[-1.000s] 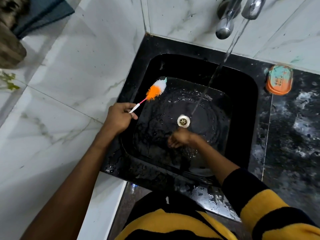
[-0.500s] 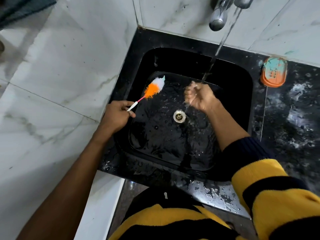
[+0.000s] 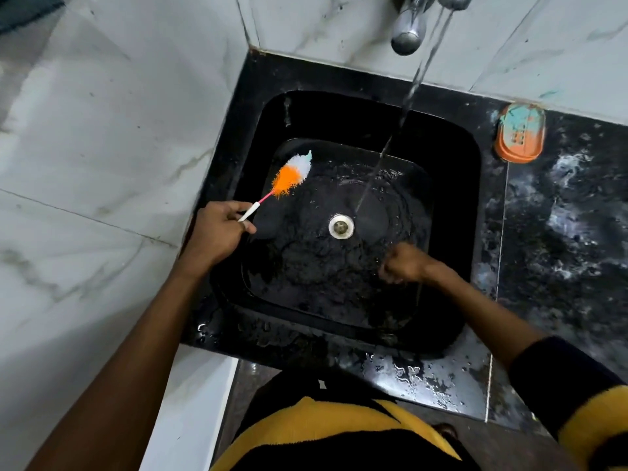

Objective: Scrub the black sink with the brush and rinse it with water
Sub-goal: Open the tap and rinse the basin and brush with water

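The black sink (image 3: 452,185) is wet, with a metal drain (image 3: 341,226) at its middle. Water runs from the tap (image 3: 407,28) in a thin stream onto the basin floor just right of the drain. My left hand (image 3: 217,232) grips the thin handle of the brush (image 3: 292,176) at the sink's left rim; its orange and white bristles hang above the basin's back left. My right hand (image 3: 404,263) is down in the basin, front right of the drain, fingers curled and blurred, with nothing seen in it.
An orange soap dish (image 3: 520,137) sits on the dark stone counter (image 3: 564,232) right of the sink. White marble walls close the left and back. The counter's front edge is wet.
My right hand dropped from under the water stream to the basin floor, front right of the drain. The left hand and brush stayed at the left rim.
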### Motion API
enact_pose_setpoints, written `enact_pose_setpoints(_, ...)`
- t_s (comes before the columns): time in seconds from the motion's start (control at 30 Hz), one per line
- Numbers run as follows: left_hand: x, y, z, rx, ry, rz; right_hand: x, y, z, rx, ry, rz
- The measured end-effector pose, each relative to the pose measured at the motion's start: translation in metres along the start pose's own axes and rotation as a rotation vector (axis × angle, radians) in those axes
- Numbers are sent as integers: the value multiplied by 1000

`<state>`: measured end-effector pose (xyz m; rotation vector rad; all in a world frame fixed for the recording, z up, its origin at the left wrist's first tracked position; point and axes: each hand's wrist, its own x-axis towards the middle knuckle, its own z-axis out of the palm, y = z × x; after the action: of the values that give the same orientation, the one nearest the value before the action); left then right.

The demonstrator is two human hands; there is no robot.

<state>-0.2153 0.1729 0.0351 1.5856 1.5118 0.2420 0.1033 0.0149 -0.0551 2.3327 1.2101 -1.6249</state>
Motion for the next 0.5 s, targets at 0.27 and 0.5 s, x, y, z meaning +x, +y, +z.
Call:
enact_pose_setpoints(0.27, 4, 11, 12, -24, -17, 8, 25, -90, -60, 1377, -63, -33)
enact_pose_setpoints(0.5, 1, 16, -1, -45, 64, 6, 40, -142, -93, 1787, 83, -36)
